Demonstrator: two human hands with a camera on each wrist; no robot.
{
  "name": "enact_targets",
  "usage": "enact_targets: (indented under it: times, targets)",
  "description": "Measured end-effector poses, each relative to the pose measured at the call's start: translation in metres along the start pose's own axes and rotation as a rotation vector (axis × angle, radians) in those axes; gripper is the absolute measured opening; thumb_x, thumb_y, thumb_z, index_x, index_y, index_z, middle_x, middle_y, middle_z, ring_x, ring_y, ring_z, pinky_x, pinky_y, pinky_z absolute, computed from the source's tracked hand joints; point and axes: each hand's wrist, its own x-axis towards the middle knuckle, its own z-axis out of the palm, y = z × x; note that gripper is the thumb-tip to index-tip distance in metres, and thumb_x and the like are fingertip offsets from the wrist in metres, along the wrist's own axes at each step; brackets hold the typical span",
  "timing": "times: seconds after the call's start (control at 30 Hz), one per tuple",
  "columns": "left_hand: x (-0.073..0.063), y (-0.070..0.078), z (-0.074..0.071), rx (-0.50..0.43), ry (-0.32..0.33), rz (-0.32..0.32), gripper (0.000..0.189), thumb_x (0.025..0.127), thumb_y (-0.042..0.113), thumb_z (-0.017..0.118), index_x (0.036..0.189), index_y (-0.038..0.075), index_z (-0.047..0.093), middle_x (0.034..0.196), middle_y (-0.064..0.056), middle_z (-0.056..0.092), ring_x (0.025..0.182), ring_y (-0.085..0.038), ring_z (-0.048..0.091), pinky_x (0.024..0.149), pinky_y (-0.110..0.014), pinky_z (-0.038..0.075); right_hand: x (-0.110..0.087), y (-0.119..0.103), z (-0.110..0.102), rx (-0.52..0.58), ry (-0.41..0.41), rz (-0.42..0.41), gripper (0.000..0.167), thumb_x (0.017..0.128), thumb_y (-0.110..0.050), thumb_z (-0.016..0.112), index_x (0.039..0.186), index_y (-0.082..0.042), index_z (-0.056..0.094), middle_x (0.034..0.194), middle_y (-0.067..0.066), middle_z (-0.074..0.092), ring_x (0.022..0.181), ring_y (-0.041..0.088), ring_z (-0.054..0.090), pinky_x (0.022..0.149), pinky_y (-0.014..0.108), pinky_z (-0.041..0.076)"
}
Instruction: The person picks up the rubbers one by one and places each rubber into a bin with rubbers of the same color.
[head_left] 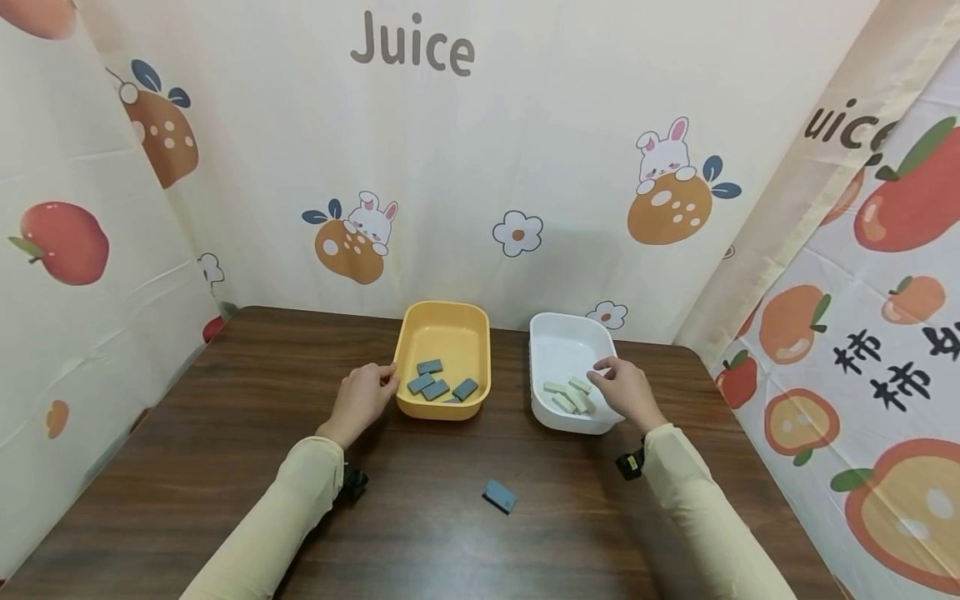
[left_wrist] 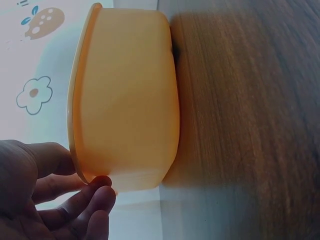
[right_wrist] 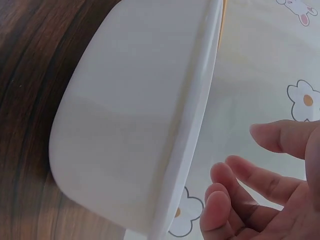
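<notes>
My left hand pinches the left rim of a yellow plastic tub; the left wrist view shows thumb and fingers at the rim of the tub. Several blue-grey rectangular blocks lie in the tub's near half. Over the right rim of a white tub is my right hand, its fingers loosely bent. In the right wrist view that hand is apart from the white tub and holds nothing. Several pale green blocks lie inside the white tub.
One blue-grey block lies on the brown wooden table, nearer to me than the two tubs. Behind the table hangs a printed curtain, with further printed cloth at both sides. Dark wrist straps sit on both arms.
</notes>
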Motion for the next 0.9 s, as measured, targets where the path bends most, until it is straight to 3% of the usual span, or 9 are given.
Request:
enact_targets:
  times: [0.57, 0.73, 0.9]
  targets:
    - [-0.001, 0.001, -0.001, 0.011, 0.002, 0.004, 0.037, 0.094, 0.018, 0.061, 0.127, 0.002, 0.062, 0.093, -0.015, 0.069, 0.060, -0.017, 0.048, 0.055, -0.027, 0.038, -0.015, 0.015, -0.008, 0.017, 0.078, 0.049, 0.034, 0.097, -0.022, 0.055, 0.114, 0.006, 0.065, 0.091, 0.019, 0.062, 0.079, 0.025, 0.053, 0.063, 0.030, 0.042]
    - [-0.001, 0.000, -0.001, 0.020, 0.012, 0.004, 0.037, 0.094, 0.018, 0.061, 0.127, 0.002, 0.063, 0.092, -0.015, 0.069, 0.061, -0.018, 0.048, 0.056, -0.027, 0.038, -0.021, 0.020, -0.011, 0.036, 0.086, 0.067, 0.036, 0.097, -0.022, 0.054, 0.116, 0.007, 0.064, 0.105, 0.025, 0.065, 0.089, 0.030, 0.058, 0.072, 0.036, 0.047]
    - [-0.002, 0.000, -0.001, 0.025, 0.013, 0.009, 0.037, 0.094, 0.018, 0.061, 0.127, 0.002, 0.063, 0.091, -0.014, 0.069, 0.061, -0.018, 0.048, 0.057, -0.028, 0.038, -0.025, 0.030, -0.011, 0.063, 0.097, 0.088, 0.036, 0.097, -0.022, 0.054, 0.116, 0.008, 0.063, 0.108, 0.026, 0.067, 0.093, 0.032, 0.063, 0.073, 0.038, 0.051]
